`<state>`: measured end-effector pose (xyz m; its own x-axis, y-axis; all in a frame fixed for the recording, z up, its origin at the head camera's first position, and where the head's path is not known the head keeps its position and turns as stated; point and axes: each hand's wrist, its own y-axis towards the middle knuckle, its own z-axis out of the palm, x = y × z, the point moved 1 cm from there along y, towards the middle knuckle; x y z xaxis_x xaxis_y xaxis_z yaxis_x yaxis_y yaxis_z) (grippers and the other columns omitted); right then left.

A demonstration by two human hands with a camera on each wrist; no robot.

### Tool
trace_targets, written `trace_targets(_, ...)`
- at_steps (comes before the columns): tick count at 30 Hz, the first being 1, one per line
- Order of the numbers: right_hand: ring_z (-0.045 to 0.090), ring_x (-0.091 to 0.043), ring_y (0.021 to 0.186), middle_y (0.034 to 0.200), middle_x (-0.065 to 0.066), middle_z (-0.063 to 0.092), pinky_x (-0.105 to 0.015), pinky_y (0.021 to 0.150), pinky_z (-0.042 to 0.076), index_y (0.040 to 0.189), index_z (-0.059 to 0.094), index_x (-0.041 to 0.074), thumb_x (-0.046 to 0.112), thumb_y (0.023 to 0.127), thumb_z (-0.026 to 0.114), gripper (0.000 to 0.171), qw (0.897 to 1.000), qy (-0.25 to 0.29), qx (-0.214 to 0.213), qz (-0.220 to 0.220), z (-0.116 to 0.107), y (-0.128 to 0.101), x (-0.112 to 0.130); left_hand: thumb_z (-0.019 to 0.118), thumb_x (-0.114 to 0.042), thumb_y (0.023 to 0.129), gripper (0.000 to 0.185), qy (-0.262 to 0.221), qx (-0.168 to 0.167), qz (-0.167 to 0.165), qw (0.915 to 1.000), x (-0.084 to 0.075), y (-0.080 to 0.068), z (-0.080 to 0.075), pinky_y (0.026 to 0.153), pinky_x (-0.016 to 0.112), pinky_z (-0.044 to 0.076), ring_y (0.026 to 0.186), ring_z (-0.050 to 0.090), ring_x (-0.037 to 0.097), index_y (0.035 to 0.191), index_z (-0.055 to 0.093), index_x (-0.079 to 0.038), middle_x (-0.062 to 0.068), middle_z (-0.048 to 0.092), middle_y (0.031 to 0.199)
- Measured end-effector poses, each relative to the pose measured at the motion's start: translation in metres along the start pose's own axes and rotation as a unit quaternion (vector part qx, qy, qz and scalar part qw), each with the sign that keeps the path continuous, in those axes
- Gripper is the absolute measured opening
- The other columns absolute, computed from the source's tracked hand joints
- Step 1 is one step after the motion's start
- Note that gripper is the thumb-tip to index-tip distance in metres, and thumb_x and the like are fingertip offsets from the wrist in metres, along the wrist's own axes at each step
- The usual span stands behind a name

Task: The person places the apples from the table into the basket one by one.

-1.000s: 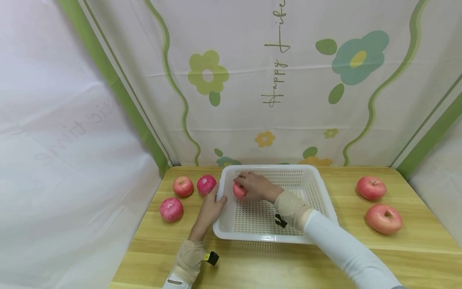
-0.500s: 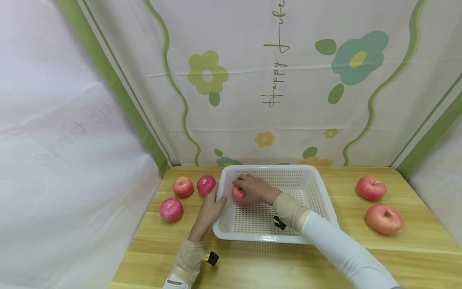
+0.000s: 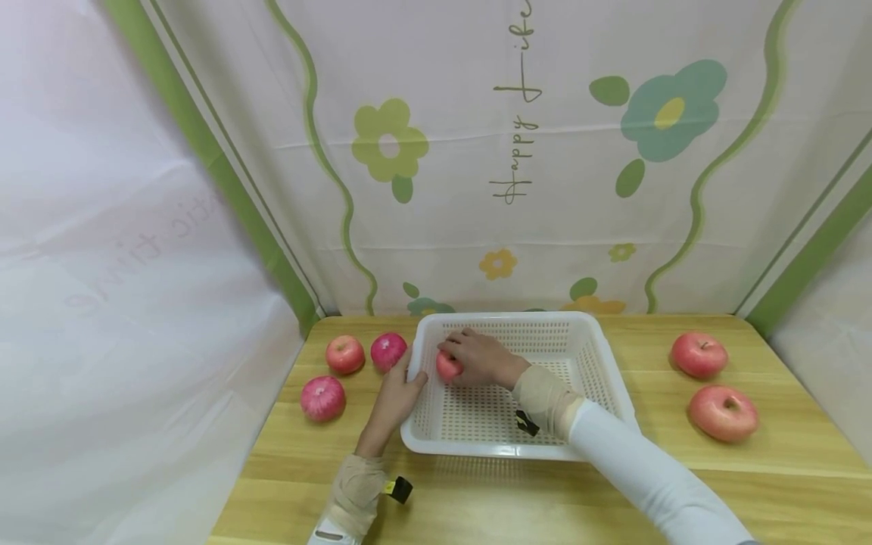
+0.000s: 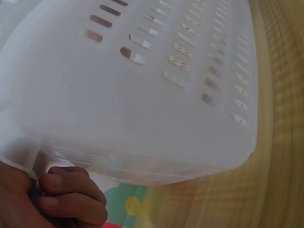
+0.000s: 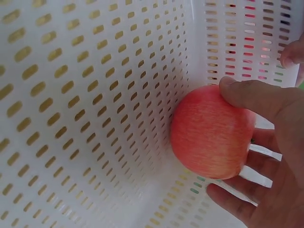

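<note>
A white plastic basket (image 3: 521,452) with slotted walls stands on the wooden table. My left hand (image 3: 397,395) grips its left rim; curled fingers (image 4: 73,190) show at that edge in the left wrist view. Inside, my right hand (image 3: 482,359) holds a red apple (image 3: 447,368) near the left wall. The right wrist view has this apple (image 5: 211,133) low against the slotted floor, the thumb (image 5: 247,95) on one side and the other fingers reaching round the far side.
Left of the basket are another apple (image 3: 345,355) and two magenta, pale-streaked round things (image 3: 323,399) like red onions. Two larger apples (image 3: 724,413) lie at the right. A printed curtain (image 3: 443,227) rises behind the table (image 3: 477,503).
My right hand and its apple have shifted slightly left and toward me inside the basket. The left hand keeps its grip on the rim.
</note>
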<state>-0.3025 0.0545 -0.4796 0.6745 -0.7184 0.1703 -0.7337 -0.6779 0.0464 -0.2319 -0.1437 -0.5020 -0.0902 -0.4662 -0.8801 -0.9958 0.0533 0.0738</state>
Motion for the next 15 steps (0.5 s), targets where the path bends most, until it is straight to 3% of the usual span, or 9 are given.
trace_targets(4, 0.058, -0.029, 0.133, 0.144, -0.007, 0.064, -0.046, 0.114, 0.05, 0.146, 0.063, 0.012, 0.043, 0.091, 0.082, 0.066, 1.0, -0.017, -0.007, -0.006, 0.0004, 0.0004, -0.0002, 0.059, -0.014, 0.103, 0.067, 0.001, -0.002, 0.001, 1.0, 0.0003, 0.0, 0.0001, 0.089, 0.05, 0.065, 0.11, 0.073, 0.035, 0.165, 0.036, -0.005, 0.028, 0.062, 0.147)
trace_targets(15, 0.056, -0.031, 0.137, 0.148, -0.01, 0.061, -0.047, 0.115, 0.05, 0.15, 0.059, 0.009, 0.04, 0.092, 0.081, 0.069, 1.0, 0.003, 0.004, 0.005, -0.002, -0.0021, -0.0001, 0.06, -0.013, 0.102, 0.067, 0.009, -0.008, 0.0, 0.9999, 0.0006, 0.0007, 0.0005, 0.091, 0.052, 0.064, 0.112, 0.072, 0.036, 0.165, 0.037, -0.002, 0.029, 0.061, 0.147)
